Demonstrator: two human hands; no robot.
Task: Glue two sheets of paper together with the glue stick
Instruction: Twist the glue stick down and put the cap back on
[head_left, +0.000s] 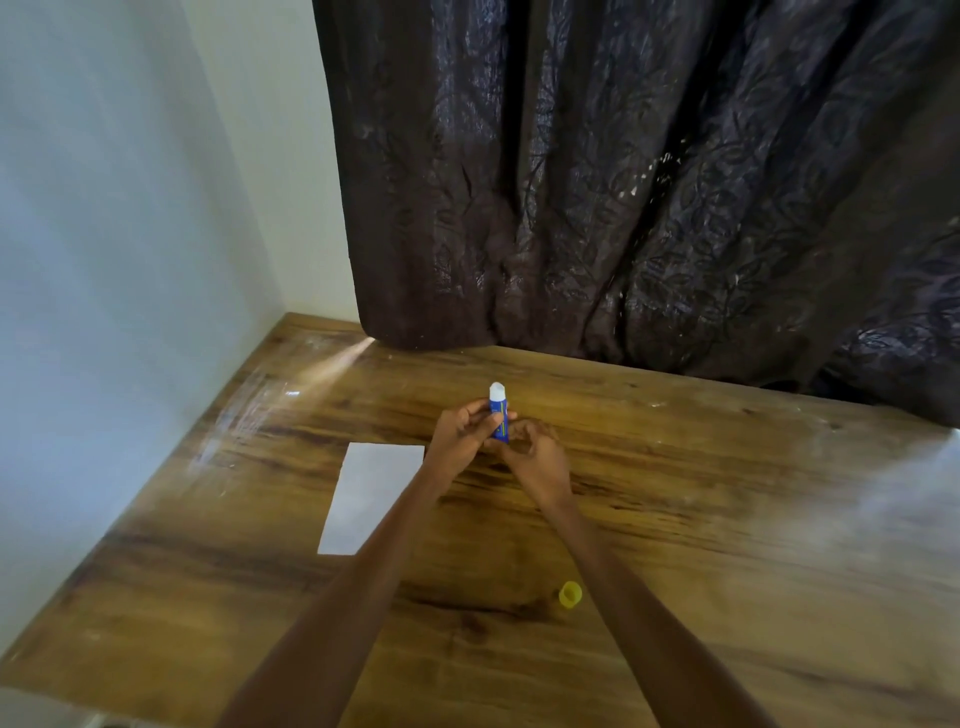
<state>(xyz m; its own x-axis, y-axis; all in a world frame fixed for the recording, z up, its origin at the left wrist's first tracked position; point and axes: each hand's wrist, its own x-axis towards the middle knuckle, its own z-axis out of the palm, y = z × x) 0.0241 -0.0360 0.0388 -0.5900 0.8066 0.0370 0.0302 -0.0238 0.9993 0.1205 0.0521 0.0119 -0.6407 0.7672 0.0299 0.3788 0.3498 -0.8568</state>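
A blue glue stick (498, 410) stands upright above the wooden table (701, 519), its white glue tip exposed at the top. My left hand (462, 434) grips the tube's body from the left. My right hand (535, 457) pinches the tube's bottom end from below and right. The yellow cap (570, 594) lies on the table near my right forearm. A white sheet of paper (371, 493) lies flat on the table to the left of my left arm. I cannot tell whether it is one sheet or two stacked.
A dark patterned curtain (649, 182) hangs down onto the table's far edge. A pale wall (130, 234) borders the table on the left. The table's near edge runs along the bottom left.
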